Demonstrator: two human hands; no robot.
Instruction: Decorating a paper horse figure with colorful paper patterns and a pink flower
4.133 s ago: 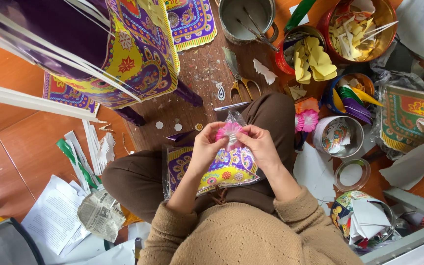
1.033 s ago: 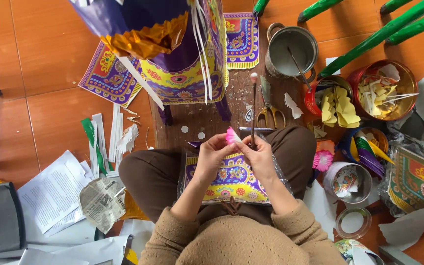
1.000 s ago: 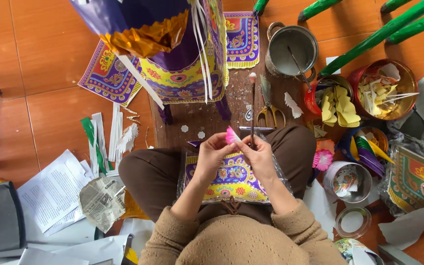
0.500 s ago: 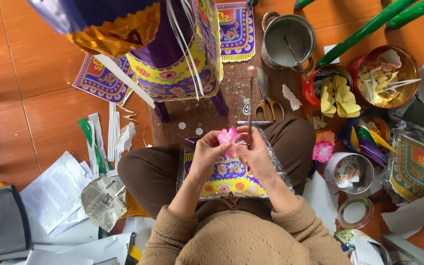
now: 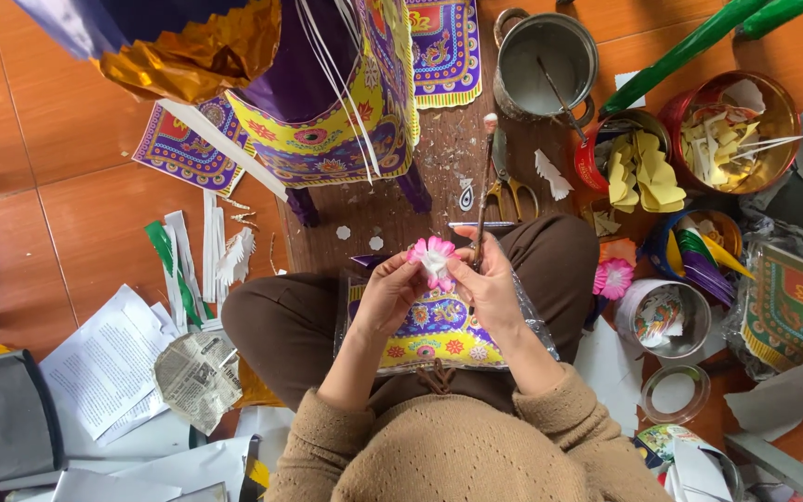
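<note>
Left hand (image 5: 390, 296) and right hand (image 5: 493, 284) raised over the lap, fingertips of both pinching a pink paper flower (image 5: 433, 259) between them; right hand also gripping a thin stick (image 5: 483, 191) pointing away toward a metal pot (image 5: 545, 63). Patterned sheet (image 5: 439, 327) across the knees, scissors (image 5: 504, 181) just beyond on the floor.

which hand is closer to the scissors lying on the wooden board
Right. The right hand sits just below the yellow-handled metal scissors; the left hand is farther off, across the pink paper flower both hands pinch.
</note>
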